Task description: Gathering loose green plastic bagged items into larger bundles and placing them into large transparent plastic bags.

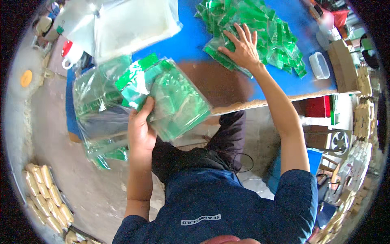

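Observation:
My left hand (142,128) grips a sheaf of clear plastic bags with green print (180,97), thumb on top, held at the table's near edge. More clear bags with green parts (99,91) hang over the table's left edge beside that hand. On the far right of the blue tabletop (191,42) lies a heaped pile of green and clear plastic bags (264,28). My right hand (243,51) rests on the near left part of this pile, palm down with fingers spread. A stack of clear plastic sheets or bags (136,30) lies at the far left.
A red and white mug (72,55) stands left of the clear stack. At the table's right end are a clear plastic container (319,66) and a cardboard piece (343,67). Filled packs (46,195) are stacked on the floor at lower left; a fan (339,141) is at right.

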Action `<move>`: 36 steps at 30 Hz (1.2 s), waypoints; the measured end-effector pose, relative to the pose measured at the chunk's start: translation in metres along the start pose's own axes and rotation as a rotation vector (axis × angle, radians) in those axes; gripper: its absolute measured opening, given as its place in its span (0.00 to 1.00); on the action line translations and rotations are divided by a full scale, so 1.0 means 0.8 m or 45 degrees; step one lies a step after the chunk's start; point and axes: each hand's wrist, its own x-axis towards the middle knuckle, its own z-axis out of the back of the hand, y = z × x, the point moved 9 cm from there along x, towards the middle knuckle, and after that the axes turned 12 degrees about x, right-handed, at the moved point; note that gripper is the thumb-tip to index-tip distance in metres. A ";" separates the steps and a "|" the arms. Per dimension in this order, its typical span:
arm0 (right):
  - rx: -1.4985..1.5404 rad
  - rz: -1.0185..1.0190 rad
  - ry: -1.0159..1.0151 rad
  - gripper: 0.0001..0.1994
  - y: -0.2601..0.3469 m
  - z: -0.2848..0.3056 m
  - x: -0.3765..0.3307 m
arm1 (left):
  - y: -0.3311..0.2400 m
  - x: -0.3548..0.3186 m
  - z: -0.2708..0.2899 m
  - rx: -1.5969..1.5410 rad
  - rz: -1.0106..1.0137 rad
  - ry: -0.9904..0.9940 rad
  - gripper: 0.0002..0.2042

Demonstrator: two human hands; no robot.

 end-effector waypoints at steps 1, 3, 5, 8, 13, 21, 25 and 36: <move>0.012 -0.014 -0.020 0.33 -0.004 0.009 -0.001 | -0.005 0.001 -0.005 0.027 -0.029 0.015 0.14; 0.019 0.019 -0.075 0.35 -0.016 0.018 0.009 | -0.010 0.017 -0.017 0.132 -0.080 0.069 0.15; 0.313 0.016 -0.269 0.36 -0.034 0.041 0.015 | -0.002 0.037 -0.037 0.208 -0.103 0.121 0.17; 0.689 -0.178 -0.292 0.44 0.018 0.084 0.042 | -0.004 0.038 -0.043 0.217 -0.152 0.050 0.15; 1.737 -0.425 0.723 0.63 0.163 0.030 -0.030 | -0.014 0.055 -0.035 0.385 -0.459 -0.014 0.11; 1.470 -0.051 0.286 0.54 0.171 0.015 -0.078 | -0.012 0.037 -0.101 1.102 -0.802 0.464 0.22; 1.158 0.120 0.318 0.62 0.196 0.012 -0.085 | -0.011 0.025 -0.083 1.018 -0.766 0.558 0.31; 1.914 -0.348 0.752 0.49 0.176 0.031 -0.073 | -0.007 0.034 -0.084 1.080 -0.880 0.536 0.31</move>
